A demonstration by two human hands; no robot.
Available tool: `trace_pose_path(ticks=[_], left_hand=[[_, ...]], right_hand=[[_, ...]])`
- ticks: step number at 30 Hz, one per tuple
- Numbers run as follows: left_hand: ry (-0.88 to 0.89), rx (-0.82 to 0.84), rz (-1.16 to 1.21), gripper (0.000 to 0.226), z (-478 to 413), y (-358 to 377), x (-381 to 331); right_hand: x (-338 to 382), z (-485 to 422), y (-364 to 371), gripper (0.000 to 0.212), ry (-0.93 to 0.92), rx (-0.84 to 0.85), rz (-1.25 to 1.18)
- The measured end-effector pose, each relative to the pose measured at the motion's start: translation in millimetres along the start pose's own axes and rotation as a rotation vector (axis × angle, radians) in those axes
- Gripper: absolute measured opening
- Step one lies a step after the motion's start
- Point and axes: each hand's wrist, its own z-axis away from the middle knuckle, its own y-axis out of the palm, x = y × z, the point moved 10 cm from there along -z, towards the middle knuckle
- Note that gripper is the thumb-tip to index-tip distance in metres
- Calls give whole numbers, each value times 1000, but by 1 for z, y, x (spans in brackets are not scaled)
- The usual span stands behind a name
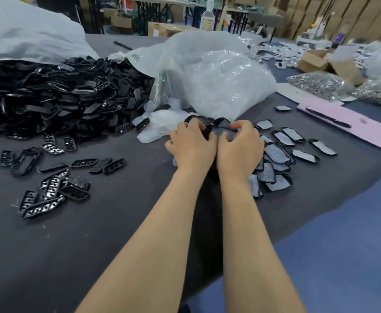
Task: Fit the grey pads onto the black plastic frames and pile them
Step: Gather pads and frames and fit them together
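Hands meet at mid-bench, side by side and touching, over one workpiece. Left hand (192,144): fingers curled over the near end of a black plastic frame (207,130), gripping it. Right hand (240,148): thumb and fingers curled round the other end of the same frame, fingertips bearing on the grey pad (223,132) that lies in it; how fully the pad is seated cannot be told, as the hands hide most of it. The piece is held just above the bench (117,233), which is covered in dark grey cloth, directly in front of a crumpled clear plastic bag (218,82). Right of the hands, touching and overlapping one another, lie the finished frames with pads (275,159), grey faces up, in a loose spread rather than a neat stack. Far left, a large heap of bare frames (60,98) spills from a white sack (27,30); a scatter of loose frames (49,190) lies on the cloth nearer the person. Far right, a pink paper sheet (365,132) carries a black pen (329,118); beyond it sit bags of small metal parts (320,84) and an open cardboard box (316,59).
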Motion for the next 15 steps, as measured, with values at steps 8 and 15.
trace_pose_path(ticks=[8, 15], left_hand=[[45, -111, 193, 25, -2, -50, 11], [-29, -372, 315, 17, 1, -159, 79]], right_hand=[[45, 20, 4, 16, -113, -44, -125], [137, 81, 82, 12, -240, 390, -370]])
